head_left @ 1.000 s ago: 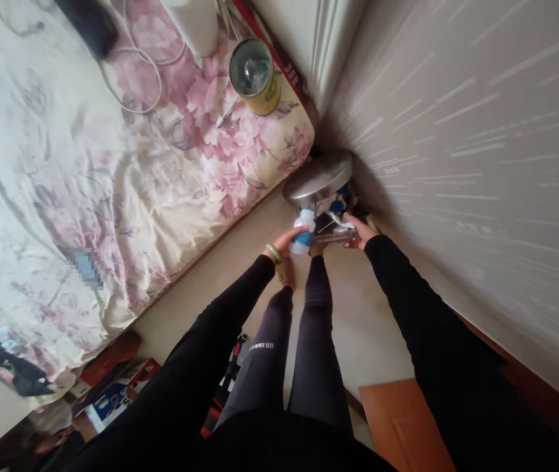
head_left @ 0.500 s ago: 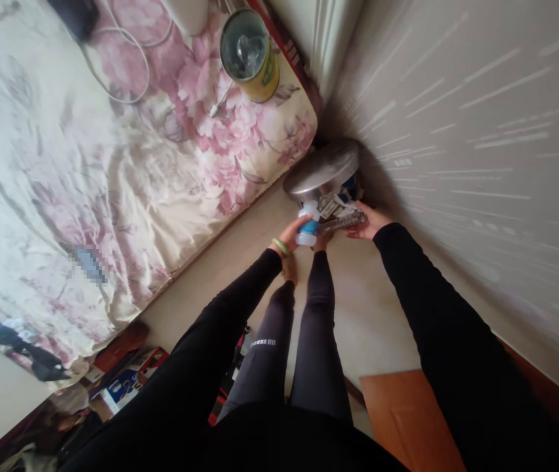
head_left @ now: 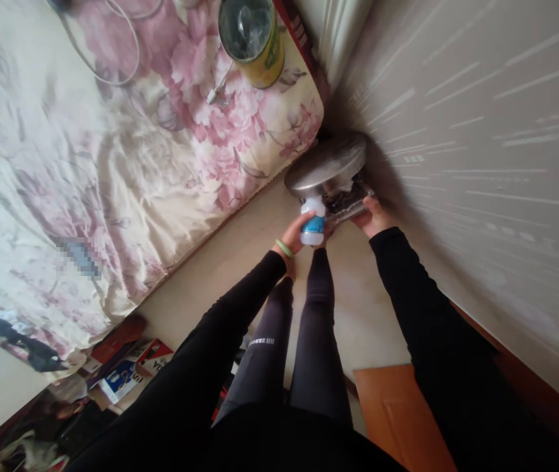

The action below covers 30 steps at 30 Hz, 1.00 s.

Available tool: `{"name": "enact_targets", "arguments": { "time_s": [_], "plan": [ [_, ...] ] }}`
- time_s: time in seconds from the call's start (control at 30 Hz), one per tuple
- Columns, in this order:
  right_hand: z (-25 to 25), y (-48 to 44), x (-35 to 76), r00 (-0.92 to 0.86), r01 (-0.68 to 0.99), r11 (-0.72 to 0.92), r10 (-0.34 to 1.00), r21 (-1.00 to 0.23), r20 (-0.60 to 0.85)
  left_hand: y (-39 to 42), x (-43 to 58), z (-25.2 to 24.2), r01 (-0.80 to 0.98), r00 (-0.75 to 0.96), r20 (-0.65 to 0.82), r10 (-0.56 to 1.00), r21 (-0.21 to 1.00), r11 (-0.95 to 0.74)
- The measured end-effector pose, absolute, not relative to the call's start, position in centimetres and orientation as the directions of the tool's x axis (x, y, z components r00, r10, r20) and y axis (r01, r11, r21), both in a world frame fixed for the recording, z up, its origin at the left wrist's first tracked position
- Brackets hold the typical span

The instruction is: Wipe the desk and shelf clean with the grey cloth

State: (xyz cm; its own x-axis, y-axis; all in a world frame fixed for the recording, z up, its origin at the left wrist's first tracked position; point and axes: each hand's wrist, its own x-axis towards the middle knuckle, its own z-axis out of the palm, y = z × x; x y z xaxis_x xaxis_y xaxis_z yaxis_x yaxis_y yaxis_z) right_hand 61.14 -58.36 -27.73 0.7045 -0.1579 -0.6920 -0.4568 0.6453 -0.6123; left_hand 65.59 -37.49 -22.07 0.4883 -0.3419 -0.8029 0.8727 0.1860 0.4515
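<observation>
My left hand (head_left: 295,231) is closed round a white plastic bottle (head_left: 313,223) with a blue label, held upright. A pale green bangle circles that wrist. My right hand (head_left: 374,217) grips the end of a clear, shallow plastic tray (head_left: 351,211), its thumb on top. The tray is tilted, and its left end passes behind the bottle. What lies in or behind it is dark and hard to make out. Just beyond both hands is a round, silvery metal top (head_left: 327,169); what it sits on is mostly hidden.
On the left a bed with a floral sheet (head_left: 186,183) bears a yellow tin (head_left: 262,65) and a white cable (head_left: 134,56). A grey patterned wall (head_left: 481,144) rises on the right. Boxes (head_left: 124,380) lie at lower left, and an orange-brown panel (head_left: 397,406) is at lower right.
The bottle has turned more upright and moved slightly right. The tray's right end has tipped up in my right hand, and the pale papers seen beside it no longer show. The view has shifted slightly.
</observation>
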Motion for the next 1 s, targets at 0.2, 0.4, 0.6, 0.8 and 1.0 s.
{"name": "enact_targets", "arguments": {
  "time_s": [0.2, 0.4, 0.6, 0.8, 1.0],
  "plan": [
    [-29.1, -58.0, 60.5, 0.568, -0.496, 0.719, -0.156, -0.487, -0.808, -38.3, 65.4, -21.8, 0.895, 0.442, -0.845, -0.3, 0.396, 0.206],
    [-29.5, -58.1, 59.7, 0.658, -0.392, 0.722, -0.213, -0.57, -0.722, -37.4, 64.9, -20.7, 0.882, 0.471, -0.805, -0.361, 0.42, 0.216],
    [-28.6, -57.4, 60.6, 0.545, -0.49, 0.687, -0.238, -0.536, -0.804, -36.7, 66.0, -21.1, 0.888, 0.437, -0.873, -0.215, 0.457, -0.05],
    [-27.6, -56.5, 58.9, 0.462, -0.491, 0.746, -0.214, -0.45, -0.86, -34.2, 64.9, -19.1, 0.756, 0.557, -0.803, -0.21, 0.596, -0.272],
    [-28.7, -56.2, 59.2, 0.48, -0.392, 0.839, -0.165, -0.379, -0.862, -32.0, 64.6, -14.4, 0.266, 0.851, -0.436, -0.292, 0.839, -0.475]
  ]
}}
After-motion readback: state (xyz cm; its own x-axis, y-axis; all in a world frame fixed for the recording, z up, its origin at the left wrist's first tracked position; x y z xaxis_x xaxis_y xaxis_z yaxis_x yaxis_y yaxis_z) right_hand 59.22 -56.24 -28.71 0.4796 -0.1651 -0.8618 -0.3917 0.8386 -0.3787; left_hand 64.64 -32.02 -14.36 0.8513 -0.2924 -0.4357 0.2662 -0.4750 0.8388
